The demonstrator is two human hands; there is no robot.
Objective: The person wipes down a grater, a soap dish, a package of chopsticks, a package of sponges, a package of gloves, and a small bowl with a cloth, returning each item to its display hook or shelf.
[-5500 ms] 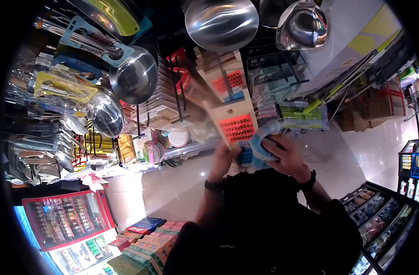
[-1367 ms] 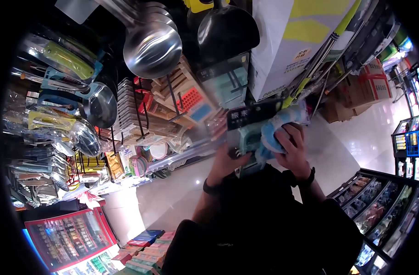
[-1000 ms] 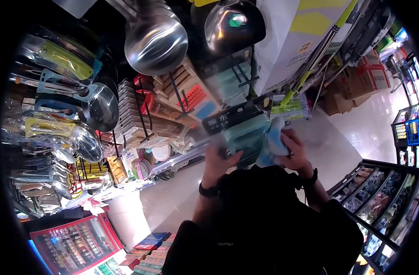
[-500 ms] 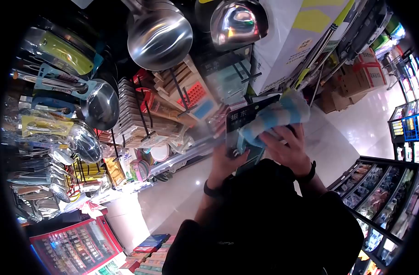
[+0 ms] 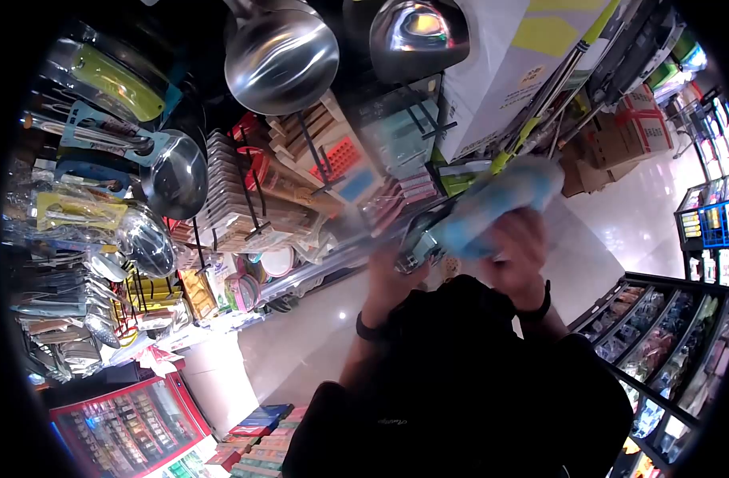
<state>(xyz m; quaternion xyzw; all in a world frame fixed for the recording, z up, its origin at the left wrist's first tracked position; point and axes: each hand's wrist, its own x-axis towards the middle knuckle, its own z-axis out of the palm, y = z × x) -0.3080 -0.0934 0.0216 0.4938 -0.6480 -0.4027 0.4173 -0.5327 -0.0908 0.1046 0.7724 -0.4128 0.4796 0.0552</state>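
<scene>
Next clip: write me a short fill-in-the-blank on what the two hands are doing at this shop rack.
1. The right hand presses a light ____ cloth against the packaged item.
2. The left hand grips that item from ____.
3. Each wrist wears a ____ band.
4. Above the rack hang shiny ____ ladles.

Missing words: blue; below; black; metal

My left hand (image 5: 390, 275) and right hand (image 5: 517, 243) are bare, forearms uncovered. Dark band on each wrist, just below the hand. Black short-sleeved top below the wristbands, with small pale lettering on the chest, too small and blurred to read.
</scene>
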